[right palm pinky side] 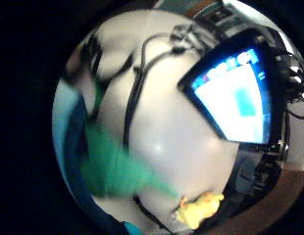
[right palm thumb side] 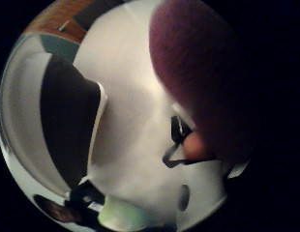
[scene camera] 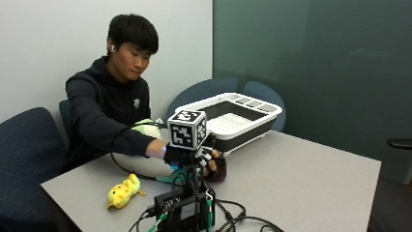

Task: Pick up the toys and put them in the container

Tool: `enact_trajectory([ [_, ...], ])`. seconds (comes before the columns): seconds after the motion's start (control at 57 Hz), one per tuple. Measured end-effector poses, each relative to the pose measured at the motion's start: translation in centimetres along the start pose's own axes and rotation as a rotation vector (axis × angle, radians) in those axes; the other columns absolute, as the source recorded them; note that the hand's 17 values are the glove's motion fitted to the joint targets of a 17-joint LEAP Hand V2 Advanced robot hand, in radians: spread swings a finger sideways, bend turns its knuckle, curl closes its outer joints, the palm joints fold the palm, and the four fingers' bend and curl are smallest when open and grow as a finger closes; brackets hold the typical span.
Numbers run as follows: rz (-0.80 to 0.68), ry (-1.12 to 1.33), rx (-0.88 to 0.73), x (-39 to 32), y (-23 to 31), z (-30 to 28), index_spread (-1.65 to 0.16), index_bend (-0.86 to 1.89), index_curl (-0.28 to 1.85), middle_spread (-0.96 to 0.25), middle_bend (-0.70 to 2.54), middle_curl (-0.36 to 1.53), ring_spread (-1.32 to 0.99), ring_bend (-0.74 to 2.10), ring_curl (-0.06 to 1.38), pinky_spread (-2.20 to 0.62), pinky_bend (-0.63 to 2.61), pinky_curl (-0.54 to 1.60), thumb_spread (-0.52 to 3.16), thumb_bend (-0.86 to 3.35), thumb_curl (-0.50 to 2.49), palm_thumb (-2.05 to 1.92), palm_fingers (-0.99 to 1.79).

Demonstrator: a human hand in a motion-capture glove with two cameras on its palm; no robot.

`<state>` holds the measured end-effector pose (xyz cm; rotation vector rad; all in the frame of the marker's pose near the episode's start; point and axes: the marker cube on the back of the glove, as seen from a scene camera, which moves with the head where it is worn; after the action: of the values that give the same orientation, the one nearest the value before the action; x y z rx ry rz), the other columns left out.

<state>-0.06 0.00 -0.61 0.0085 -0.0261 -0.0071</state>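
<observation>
My gloved right hand point(scene camera: 195, 156) is over the middle of the grey table point(scene camera: 302, 179), fingers curled on a dark maroon plush toy point(scene camera: 217, 170). That maroon toy point(right palm thumb side: 198, 72) fills much of the thumb side palm view, with a fingertip point(right palm thumb side: 193, 146) against it. A green toy point(scene camera: 169, 178) lies on the table just beside the hand, and the green toy point(right palm pinky side: 113, 166) shows blurred in the little finger side view. A yellow plush toy point(scene camera: 124, 191) lies near the table's front left corner. The white container point(scene camera: 256, 123) with a dark inside stands behind the hand.
A pale green plush point(scene camera: 149, 126) sits at the table's edge by the person's chest. A black device with cables point(scene camera: 186, 208) stands at the near edge; its lit screen point(right palm pinky side: 235, 98) is close to the palm. Blue chairs point(scene camera: 25, 145) surround the table.
</observation>
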Motion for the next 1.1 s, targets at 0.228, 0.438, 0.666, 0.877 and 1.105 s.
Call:
enact_trajectory([
  [0.228, -0.062, -0.166, 0.166, -4.4, 1.3, -10.9, -0.19, 0.22, 0.01, -0.13, 0.75, 0.21, -0.29, 1.26, 0.37, -0.35, 1.05, 0.35, 0.36, 0.39, 0.25, 0.60, 1.28],
  [0.438, -0.256, -0.276, 0.354, -15.0, 2.7, -23.0, -0.24, 0.47, 0.05, -0.13, 1.03, 0.35, -0.28, 1.41, 0.47, -0.39, 1.07, 0.41, 0.24, 0.39, 0.34, 0.59, 1.23],
  [0.666, -0.312, -0.312, 0.335, -26.3, 1.9, -17.4, -0.27, 0.52, 0.06, -0.14, 1.11, 0.43, -0.28, 1.46, 0.51, -0.40, 1.16, 0.49, 0.21, 0.34, 0.43, 0.56, 1.02],
  [0.877, -0.374, -0.229, -0.082, -28.5, 2.3, -11.7, -0.23, 0.22, 0.11, -0.03, 0.51, 0.29, -0.16, 0.94, 0.39, -0.19, 1.17, 0.49, 0.89, 0.09, 0.35, 0.17, -0.37],
  [1.105, -0.218, -0.270, -0.032, -17.0, 4.2, -18.6, -0.22, 0.15, 0.17, 0.03, 0.26, 0.25, -0.06, 0.59, 0.22, -0.03, 0.96, 0.36, 1.13, 0.00, 0.32, 0.10, -0.20],
])
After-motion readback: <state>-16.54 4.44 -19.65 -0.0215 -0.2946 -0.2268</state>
